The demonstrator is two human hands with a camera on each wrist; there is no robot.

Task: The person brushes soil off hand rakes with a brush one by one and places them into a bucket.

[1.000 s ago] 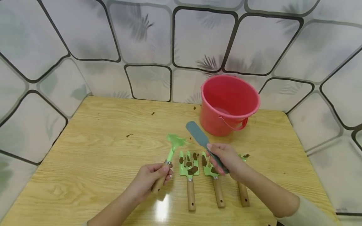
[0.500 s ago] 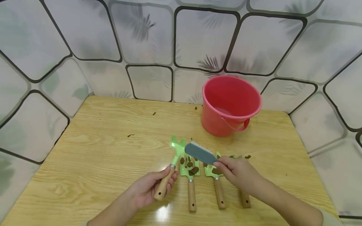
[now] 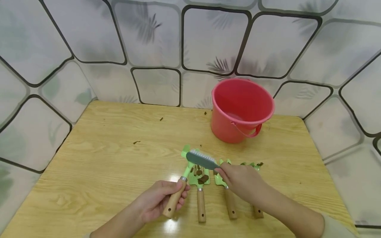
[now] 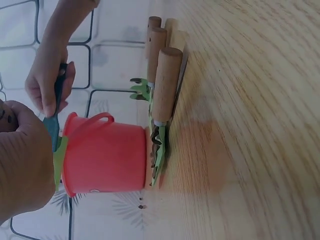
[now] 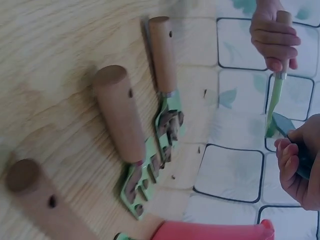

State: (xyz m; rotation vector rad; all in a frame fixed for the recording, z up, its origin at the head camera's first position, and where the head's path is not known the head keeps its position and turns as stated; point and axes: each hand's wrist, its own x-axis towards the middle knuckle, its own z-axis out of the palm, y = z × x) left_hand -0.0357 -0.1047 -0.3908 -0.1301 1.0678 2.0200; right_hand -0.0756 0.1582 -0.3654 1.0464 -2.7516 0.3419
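Observation:
My left hand (image 3: pixel 157 198) grips the wooden handle of a small green garden rake (image 3: pixel 174 202), its head raised above the table. My right hand (image 3: pixel 242 183) holds a blue-grey brush (image 3: pixel 201 161) with white bristles by its handle. The brush lies across the rake's head in the head view, hiding part of it; the right wrist view shows the brush (image 5: pixel 284 123) against or very near the green metal (image 5: pixel 274 102). Below are a green garden fork (image 3: pixel 194 180) and a second fork (image 3: pixel 219 180), both with brown dirt on them. A third green tool (image 3: pixel 258 213) is mostly behind my right arm.
A red bucket (image 3: pixel 226 129) with a handle stands at the back right, near the patterned wall covering (image 3: pixel 154 86). Small brown bits, such as one crumb (image 3: pixel 136 142), are scattered on the wooden table (image 3: pixel 104 165).
The brush has turned and moved down and left onto the rake's head, its bristles now showing. My left hand has shifted slightly right and down, and the rake has turned in it.

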